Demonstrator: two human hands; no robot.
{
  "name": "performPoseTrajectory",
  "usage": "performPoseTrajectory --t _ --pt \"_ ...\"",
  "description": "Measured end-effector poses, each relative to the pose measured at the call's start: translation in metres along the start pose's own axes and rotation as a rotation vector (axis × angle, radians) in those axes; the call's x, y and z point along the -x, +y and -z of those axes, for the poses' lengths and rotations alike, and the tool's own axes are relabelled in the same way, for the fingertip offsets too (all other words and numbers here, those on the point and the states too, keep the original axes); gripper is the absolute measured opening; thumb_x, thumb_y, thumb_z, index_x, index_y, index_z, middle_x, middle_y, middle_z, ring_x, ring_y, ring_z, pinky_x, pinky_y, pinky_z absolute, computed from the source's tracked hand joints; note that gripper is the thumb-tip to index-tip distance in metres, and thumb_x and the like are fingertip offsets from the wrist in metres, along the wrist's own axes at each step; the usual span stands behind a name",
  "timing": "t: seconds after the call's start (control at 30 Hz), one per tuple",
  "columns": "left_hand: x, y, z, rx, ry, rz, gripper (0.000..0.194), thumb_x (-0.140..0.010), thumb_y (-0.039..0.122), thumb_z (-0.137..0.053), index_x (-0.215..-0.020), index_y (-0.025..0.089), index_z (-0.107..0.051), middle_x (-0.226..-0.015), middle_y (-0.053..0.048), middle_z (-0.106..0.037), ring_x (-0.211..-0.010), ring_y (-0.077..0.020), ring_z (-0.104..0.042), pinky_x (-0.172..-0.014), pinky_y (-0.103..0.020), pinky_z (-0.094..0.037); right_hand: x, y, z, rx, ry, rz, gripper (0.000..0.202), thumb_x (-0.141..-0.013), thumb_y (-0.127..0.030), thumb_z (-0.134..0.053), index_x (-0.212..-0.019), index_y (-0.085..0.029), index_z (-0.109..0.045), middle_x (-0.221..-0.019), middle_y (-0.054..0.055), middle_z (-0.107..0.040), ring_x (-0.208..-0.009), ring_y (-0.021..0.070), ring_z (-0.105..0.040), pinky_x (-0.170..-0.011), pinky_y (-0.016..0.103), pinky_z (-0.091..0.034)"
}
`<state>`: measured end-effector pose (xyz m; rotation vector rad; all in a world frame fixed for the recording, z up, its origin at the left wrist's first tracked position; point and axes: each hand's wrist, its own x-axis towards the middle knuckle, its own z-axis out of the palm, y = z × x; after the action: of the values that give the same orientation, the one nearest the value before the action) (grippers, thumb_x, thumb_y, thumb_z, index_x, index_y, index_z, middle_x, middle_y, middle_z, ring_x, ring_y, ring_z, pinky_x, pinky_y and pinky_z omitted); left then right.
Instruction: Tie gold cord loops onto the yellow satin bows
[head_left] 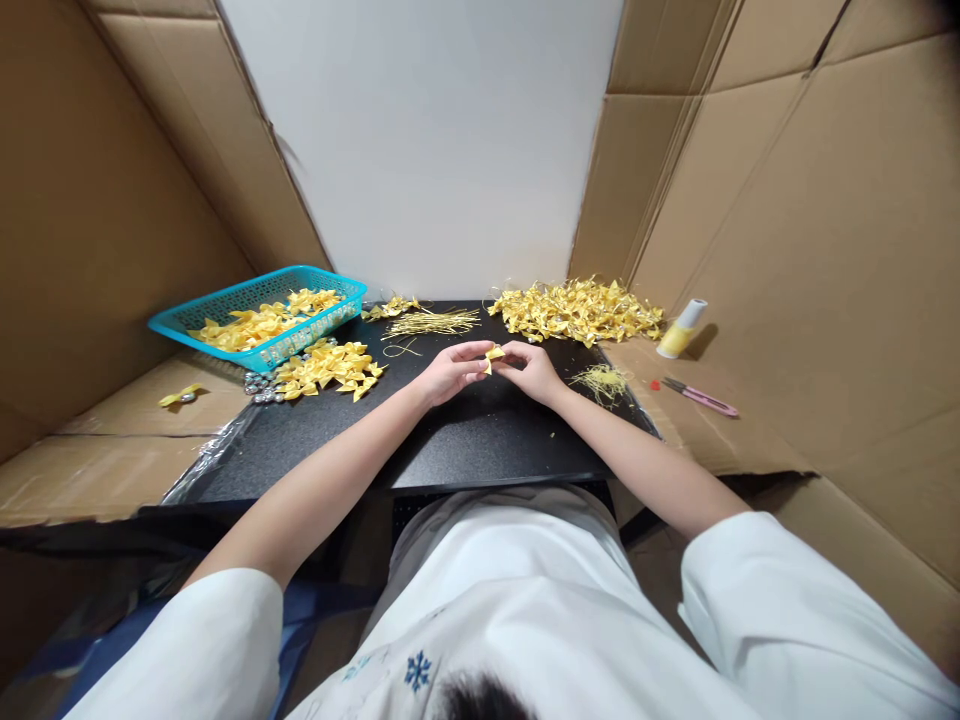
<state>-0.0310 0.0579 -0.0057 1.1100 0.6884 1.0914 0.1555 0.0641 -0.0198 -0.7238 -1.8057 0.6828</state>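
Between my two hands, just above the black tabletop, is a small yellow ribbon bow [492, 356]. My left hand [452, 374] pinches it between thumb and fingertips. The fingertips of my right hand [534, 372] close on its other side, and part of the bow is hidden behind them. Beyond my hands lies a bundle of gold cords [431, 322], with one loose looped cord [403, 348] nearer to my left hand. A heap of yellow bows [330, 370] lies to the left, beside several silvery beads [264, 386].
A turquoise basket [169, 325] holds more bows at the back left. A large pile of finished-looking yellow bows [577, 310] sits at the back right. Cord scraps [602, 382], pink-handled snips [701, 397] and a yellow thread spool [681, 330] are right. Cardboard walls [810, 250] flank the table [480, 455].
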Motion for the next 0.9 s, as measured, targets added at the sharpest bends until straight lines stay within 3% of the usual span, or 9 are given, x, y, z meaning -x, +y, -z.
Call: performPoseTrajectory --t 0.13,0.2,0.33,0.57,0.9 --pt "0.0 0.0 -0.001 -0.057 0.073 -0.034 0.043 -0.05 0.015 -0.088 -0.092 0.018 -0.077 -0.104 -0.006 -0.074 -0.075 -0.0105 -0.065 -0.074 -0.025 -0.053 -0.001 -0.01 0.009 0.182 0.187 0.103 0.015 -0.08 -0.029 -0.064 -0.092 -0.021 -0.069 -0.096 0.005 -0.069 -0.085 0.0182 -0.062 -0.078 0.035 -0.05" --pt "0.001 -0.001 -0.001 -0.099 0.083 -0.034 0.045 -0.05 0.017 -0.089 -0.093 0.018 -0.077 -0.105 -0.007 -0.073 -0.076 -0.0109 -0.065 -0.077 -0.027 -0.052 -0.001 -0.013 0.011 0.243 0.209 0.164 0.012 -0.081 -0.027 -0.064 -0.09 -0.023 -0.07 -0.096 0.005 -0.067 -0.093 0.0204 -0.061 -0.084 0.037 -0.049" --pt "0.002 -0.001 -0.001 -0.156 0.058 -0.018 0.051 -0.05 0.021 -0.09 -0.099 0.018 -0.076 -0.102 -0.008 -0.074 -0.079 -0.0131 -0.066 -0.082 -0.031 -0.052 -0.001 -0.01 0.007 0.328 0.11 0.216 0.006 -0.08 -0.027 -0.07 -0.084 -0.024 -0.073 -0.096 0.004 -0.066 -0.097 0.0214 -0.06 -0.094 0.042 -0.044" --pt "0.002 -0.003 -0.001 -0.219 0.022 0.029 0.056 -0.049 0.025 -0.091 -0.102 0.015 -0.076 -0.09 -0.007 -0.075 -0.075 -0.0135 -0.065 -0.083 -0.033 -0.052 -0.002 -0.001 0.003 0.347 0.024 0.136 0.006 -0.081 -0.023 -0.068 -0.075 -0.023 -0.071 -0.098 0.003 -0.063 -0.099 0.0211 -0.056 -0.096 0.043 -0.04" --pt "0.001 -0.006 0.004 -0.288 -0.051 0.002 0.057 -0.054 0.028 -0.088 -0.107 0.015 -0.075 -0.092 -0.007 -0.075 -0.075 -0.0136 -0.064 -0.079 -0.031 -0.051 0.0 -0.008 0.003 0.389 -0.095 0.131 0.006 -0.084 -0.023 -0.063 -0.08 -0.022 -0.068 -0.103 0.005 -0.062 -0.1 0.022 -0.052 -0.096 0.043 -0.038"
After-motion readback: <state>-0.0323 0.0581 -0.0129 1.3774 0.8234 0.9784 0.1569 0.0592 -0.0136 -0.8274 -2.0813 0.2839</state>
